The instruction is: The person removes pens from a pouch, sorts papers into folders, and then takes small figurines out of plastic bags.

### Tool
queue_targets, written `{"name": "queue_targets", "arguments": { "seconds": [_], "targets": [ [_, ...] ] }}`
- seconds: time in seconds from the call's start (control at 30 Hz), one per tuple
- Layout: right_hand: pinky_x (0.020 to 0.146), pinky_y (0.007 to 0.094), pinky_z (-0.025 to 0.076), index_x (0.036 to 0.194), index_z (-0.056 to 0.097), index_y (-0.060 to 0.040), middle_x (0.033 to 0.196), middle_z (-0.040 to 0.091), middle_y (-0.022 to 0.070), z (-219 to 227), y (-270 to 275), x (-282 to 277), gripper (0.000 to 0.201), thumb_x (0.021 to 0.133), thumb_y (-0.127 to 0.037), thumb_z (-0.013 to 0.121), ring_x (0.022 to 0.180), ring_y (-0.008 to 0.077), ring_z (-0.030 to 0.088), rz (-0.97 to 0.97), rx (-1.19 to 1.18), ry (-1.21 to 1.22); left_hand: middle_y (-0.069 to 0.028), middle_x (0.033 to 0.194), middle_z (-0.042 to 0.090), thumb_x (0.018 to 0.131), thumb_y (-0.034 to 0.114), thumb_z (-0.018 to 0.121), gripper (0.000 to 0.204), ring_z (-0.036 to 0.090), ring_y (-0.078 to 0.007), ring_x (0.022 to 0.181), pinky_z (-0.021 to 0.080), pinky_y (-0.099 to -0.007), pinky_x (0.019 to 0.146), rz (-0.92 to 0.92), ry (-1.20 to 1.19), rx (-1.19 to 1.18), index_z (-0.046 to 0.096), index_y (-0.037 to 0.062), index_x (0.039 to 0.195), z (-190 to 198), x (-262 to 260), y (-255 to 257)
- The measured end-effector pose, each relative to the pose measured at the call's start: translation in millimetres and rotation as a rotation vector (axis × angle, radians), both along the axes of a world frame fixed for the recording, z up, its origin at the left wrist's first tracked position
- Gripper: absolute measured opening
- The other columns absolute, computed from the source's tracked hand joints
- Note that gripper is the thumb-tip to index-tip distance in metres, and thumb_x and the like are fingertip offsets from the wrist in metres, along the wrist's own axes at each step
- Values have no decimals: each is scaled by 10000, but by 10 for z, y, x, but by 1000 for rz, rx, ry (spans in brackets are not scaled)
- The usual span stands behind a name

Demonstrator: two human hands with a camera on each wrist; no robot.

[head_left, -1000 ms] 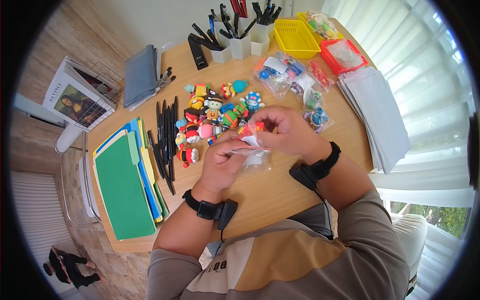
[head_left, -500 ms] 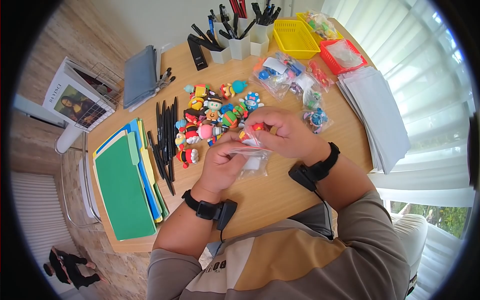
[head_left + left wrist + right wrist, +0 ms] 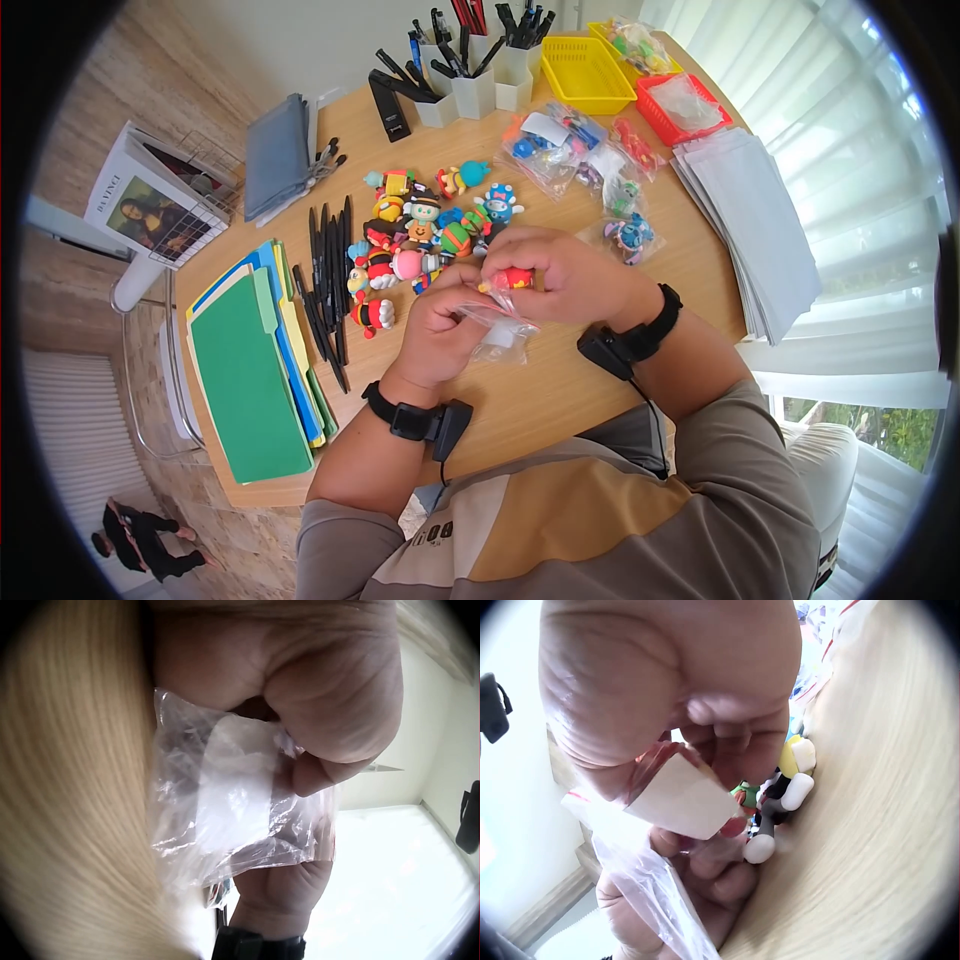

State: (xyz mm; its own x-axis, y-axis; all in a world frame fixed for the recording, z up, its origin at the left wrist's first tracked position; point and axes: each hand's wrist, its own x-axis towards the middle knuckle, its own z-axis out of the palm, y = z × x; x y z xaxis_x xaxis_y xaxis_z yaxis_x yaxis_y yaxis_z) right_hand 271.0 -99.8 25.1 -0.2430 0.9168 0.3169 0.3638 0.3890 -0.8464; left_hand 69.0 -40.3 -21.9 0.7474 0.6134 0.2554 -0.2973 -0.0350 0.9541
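Observation:
A clear plastic bag (image 3: pixel 500 340) with a white slip (image 3: pixel 236 784) inside hangs from my left hand (image 3: pixel 437 325), whose thumb and fingers pinch its edge near the red seal line. My right hand (image 3: pixel 572 275) grips a small red figure (image 3: pixel 514 279) at the bag's mouth; a white piece (image 3: pixel 684 796) shows beside it in the right wrist view. Both hands are close together above the table. Just beyond them lies a pile of colourful toy figures (image 3: pixel 424 212). How far the red figure sits inside the bag I cannot tell.
Black pens (image 3: pixel 328 275) and folders (image 3: pixel 245 375) lie at the left. Bagged toys (image 3: pixel 560 145), a yellow basket (image 3: pixel 588 98), a red basket (image 3: pixel 722 122) and white papers (image 3: pixel 750 215) are at the right. Pen holders (image 3: pixel 473 97) stand behind.
The red figure shows more plainly between my right fingers and has tilted. The bag has shifted slightly down and left, and the head view has moved a little.

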Motion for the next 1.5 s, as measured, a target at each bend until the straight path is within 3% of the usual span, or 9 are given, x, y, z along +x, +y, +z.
{"name": "queue_targets", "arguments": {
  "seconds": [0.3, 0.6, 0.7, 0.8, 0.87, 1.2, 1.27, 1.4, 1.5],
  "targets": [
    [789, 351, 477, 1114, 661, -86, 952, 595, 97, -109, 5, -46, 282, 834, -109, 674, 918, 263, 579, 96, 138, 17, -66, 1100, 577, 872, 36, 663, 74, 542, -190, 1054, 429, -331, 933, -60, 35, 41, 689, 23, 940, 1, -5, 20],
    [753, 392, 501, 1031, 614, -55, 915, 607, 126, -8, -20, -28, 253, 816, -149, 709, 844, 313, 602, -222, 57, -106, -99, 1156, 598, 878, 60, 641, 108, 579, -208, 1073, 460, -341, 938, -4, -15, -38, 676, 6, 965, -82, -46, 54],
    [721, 377, 506, 1033, 616, -48, 919, 613, 127, -81, 0, -36, 257, 830, -171, 714, 826, 294, 616, -298, 155, -73, -100, 1110, 611, 867, 33, 636, 116, 581, -210, 1065, 469, -343, 928, -15, -5, -53, 673, 3, 972, -39, -49, 29],
    [686, 348, 506, 1030, 614, -32, 896, 633, 121, -80, 5, -58, 251, 848, -176, 710, 776, 263, 627, -377, -21, 89, -97, 1087, 616, 858, 17, 640, 122, 583, -208, 1050, 473, -340, 915, 10, 10, -142, 671, 3, 976, -31, -60, 6],
    [661, 314, 503, 1017, 618, -23, 859, 648, 111, -8, -1, -62, 222, 864, -162, 699, 735, 210, 631, -438, -106, 157, -103, 1096, 616, 858, 13, 647, 127, 587, -206, 1050, 474, -342, 916, 13, 48, 54, 671, 10, 983, -38, -57, 40],
    [556, 285, 486, 961, 617, -16, 739, 636, 67, -43, -26, -55, 236, 840, -178, 738, 602, 138, 589, -421, -41, 69, -97, 1090, 625, 922, 104, 637, 123, 593, -197, 1031, 465, -344, 921, 141, 45, 20, 683, 7, 983, 42, 17, -35],
    [540, 266, 476, 951, 617, -23, 719, 627, 33, -117, -13, -63, 250, 814, -166, 771, 601, 100, 579, -451, -165, 216, -97, 1102, 632, 939, 139, 632, 163, 596, -195, 1042, 468, -346, 917, 136, 80, 23, 680, 2, 1015, 117, 13, -41],
    [554, 244, 472, 934, 625, -32, 742, 627, 8, -122, -5, -13, 258, 795, -162, 799, 642, 67, 580, -482, -196, 233, -89, 1109, 636, 939, 137, 628, 172, 599, -191, 1045, 467, -346, 931, 126, 56, -10, 678, 1, 1033, 76, 4, -34],
    [602, 240, 481, 941, 642, -34, 785, 633, 13, -118, 10, 12, 258, 789, -163, 808, 697, 61, 587, -316, -108, 286, -80, 1118, 636, 940, 117, 615, 157, 598, -194, 1052, 462, -348, 953, 116, 31, -130, 674, 0, 1029, -18, -31, -36]
  ]
}}
